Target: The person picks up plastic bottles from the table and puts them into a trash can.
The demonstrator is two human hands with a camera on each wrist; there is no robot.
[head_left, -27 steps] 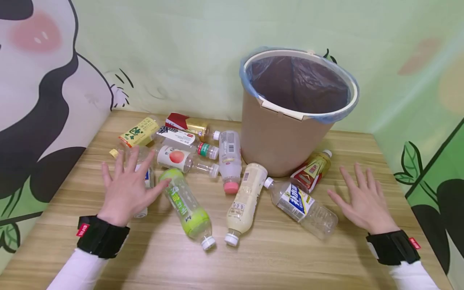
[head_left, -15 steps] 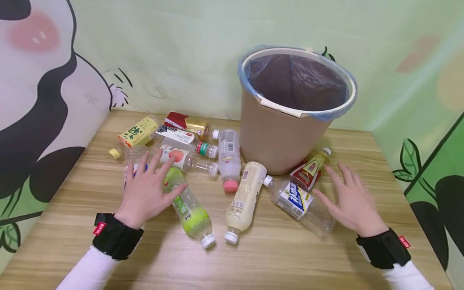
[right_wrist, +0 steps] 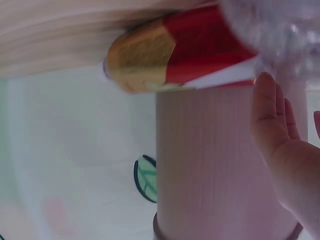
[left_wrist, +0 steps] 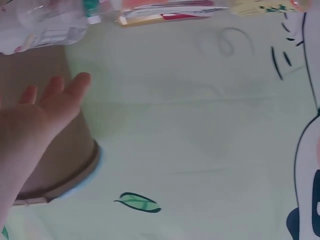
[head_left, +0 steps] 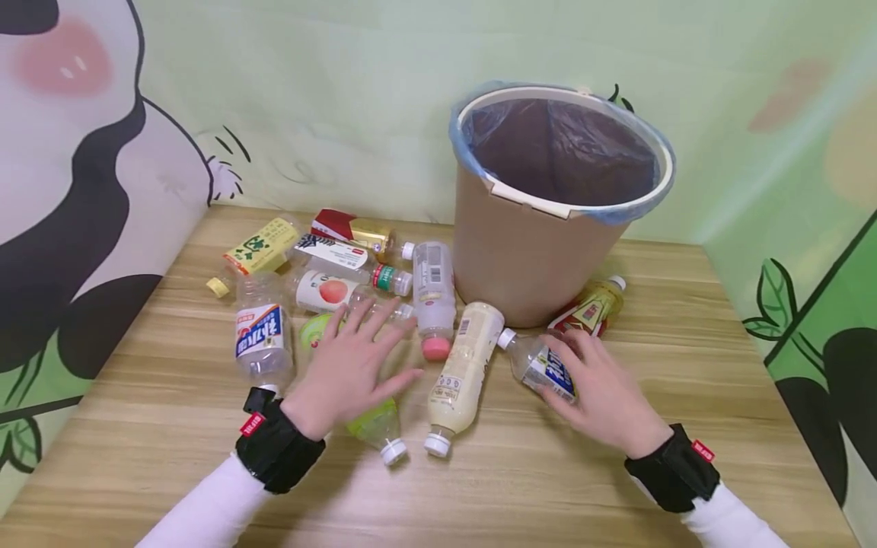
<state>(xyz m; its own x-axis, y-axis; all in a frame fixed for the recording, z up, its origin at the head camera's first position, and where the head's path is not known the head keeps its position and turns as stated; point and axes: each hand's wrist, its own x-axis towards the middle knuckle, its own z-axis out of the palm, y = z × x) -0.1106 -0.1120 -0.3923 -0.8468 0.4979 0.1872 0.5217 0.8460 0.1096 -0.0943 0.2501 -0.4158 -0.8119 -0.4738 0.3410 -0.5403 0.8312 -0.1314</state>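
My left hand (head_left: 346, 373) is over the green-labelled plastic bottle (head_left: 375, 426), its fingers spread and hiding much of it. In the left wrist view those fingers (left_wrist: 67, 97) stretch out with nothing between them. Over a clear bottle with a blue and white label (head_left: 534, 367), my right hand (head_left: 606, 392) reaches with thumb and fingers apart, covering its base end. Whether it touches the bottle is hard to tell. Just beyond lies a red and gold bottle (right_wrist: 200, 52), close to the right fingertips in the right wrist view. Between the hands is a cream bottle (head_left: 466, 373) with a white cap.
A brown bin (head_left: 524, 259) lined with a blue bag stands at the back. Several more bottles lie to its left, among them a pink-capped one (head_left: 433, 289), a peach-labelled one (head_left: 325, 291) and a yellow-labelled one (head_left: 263, 245). Another blue-labelled bottle (head_left: 263, 335) lies leftmost in front.
Both hands have moved inward. My left hand went right, from the left blue-labelled bottle to the green one. The right hand moved left over the other blue-labelled bottle. The bottles appear unmoved.
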